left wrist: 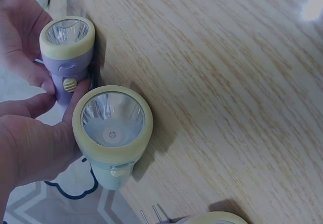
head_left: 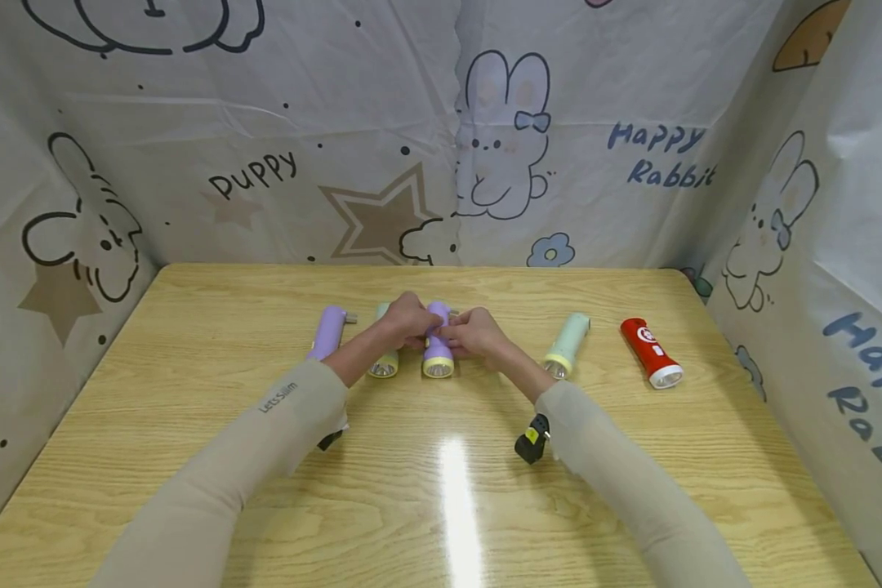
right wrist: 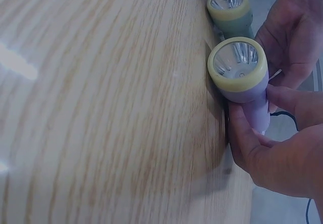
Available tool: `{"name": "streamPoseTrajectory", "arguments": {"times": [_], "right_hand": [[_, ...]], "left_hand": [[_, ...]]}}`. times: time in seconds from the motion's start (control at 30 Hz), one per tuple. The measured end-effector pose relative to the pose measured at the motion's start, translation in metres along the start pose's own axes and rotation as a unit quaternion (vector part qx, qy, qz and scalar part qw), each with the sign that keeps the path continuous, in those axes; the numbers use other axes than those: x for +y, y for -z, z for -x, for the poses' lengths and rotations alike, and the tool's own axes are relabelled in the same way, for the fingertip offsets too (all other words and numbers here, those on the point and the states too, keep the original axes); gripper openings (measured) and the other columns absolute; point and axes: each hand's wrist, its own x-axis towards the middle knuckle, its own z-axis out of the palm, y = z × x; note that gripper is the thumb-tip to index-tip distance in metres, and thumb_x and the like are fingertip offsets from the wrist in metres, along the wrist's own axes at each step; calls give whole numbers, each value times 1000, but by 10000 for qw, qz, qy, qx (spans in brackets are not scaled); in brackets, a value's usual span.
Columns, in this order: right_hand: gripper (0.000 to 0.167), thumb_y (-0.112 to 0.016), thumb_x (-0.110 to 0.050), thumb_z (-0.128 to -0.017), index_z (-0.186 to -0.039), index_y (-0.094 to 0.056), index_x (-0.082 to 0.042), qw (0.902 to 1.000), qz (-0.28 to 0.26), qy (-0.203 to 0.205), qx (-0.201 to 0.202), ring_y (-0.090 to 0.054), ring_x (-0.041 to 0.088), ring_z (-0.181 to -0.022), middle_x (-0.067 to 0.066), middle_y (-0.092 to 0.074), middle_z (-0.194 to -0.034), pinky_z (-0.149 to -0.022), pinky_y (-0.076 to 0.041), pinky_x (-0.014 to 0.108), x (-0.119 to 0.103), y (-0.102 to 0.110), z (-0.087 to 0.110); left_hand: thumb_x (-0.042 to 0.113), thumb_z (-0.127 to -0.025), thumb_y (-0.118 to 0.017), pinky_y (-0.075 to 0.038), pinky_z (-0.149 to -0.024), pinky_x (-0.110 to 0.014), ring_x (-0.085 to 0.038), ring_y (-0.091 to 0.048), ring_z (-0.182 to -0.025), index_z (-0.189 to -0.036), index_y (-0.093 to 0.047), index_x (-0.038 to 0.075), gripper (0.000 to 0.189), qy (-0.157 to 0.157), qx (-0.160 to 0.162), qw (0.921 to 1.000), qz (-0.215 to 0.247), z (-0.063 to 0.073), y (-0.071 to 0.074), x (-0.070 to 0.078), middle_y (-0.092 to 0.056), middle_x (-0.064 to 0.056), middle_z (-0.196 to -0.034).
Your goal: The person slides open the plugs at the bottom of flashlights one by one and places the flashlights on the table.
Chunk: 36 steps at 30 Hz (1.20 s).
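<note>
Plainly, both hands are meeting over the purple torch (head_left: 438,347) at the middle of the desk (head_left: 191,327), with its yellow-rimmed lens facing the person. The left hand (head_left: 406,318) is pinching its barrel from one side, thumb just by the small yellow switch, while the right hand (head_left: 474,331) is curling round the other side; the two hands are touching across it. On the left sleeve (head_left: 279,416) the words "Lets Slim" are showing. Just beside the held torch, on the person's left, a green torch (head_left: 384,359) is lying against the left hand, and farther left a second purple torch (head_left: 327,331) is lying with its plug prongs pointing toward the backdrop. To the right a pale green torch (head_left: 567,345) is lying near the right wrist, and beyond it a red torch (head_left: 651,352) is bearing a white round mark too small to read. Behind the desk a cartoon backdrop (head_left: 485,122) is hanging, reading "Puppy" and "Happy Rabbit".
</note>
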Motion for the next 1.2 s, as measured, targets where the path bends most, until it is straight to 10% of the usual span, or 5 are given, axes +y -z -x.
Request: {"name": "streamPoseTrajectory", "arguments": {"times": [0.93,1.2], "right_hand": [[28,-68,-5,-94,-117,-61,11,9998,202,-71,-5,-69,30,-101,23,-66,-113,-78,-59,30,0,-2,-2],[27,-69,-4,-93,-115,-62,11,9998,173,-96,24,-69,30,-100,24,-66,-113,-78,-59,31,-3,-4,-1]], "left_hand": [[10,-94,-64,-60,-70,-31,-22,-62,-69,-105,-58,-9,24,-17,257,9953,-931,-2,0,2,-57,-15,-92],[11,-89,-67,-48,-45,-20,-18,-62,-56,-81,-61,-2,17,-263,376,9869,-1548,-3,2,4,-61,-10,-71]]}}
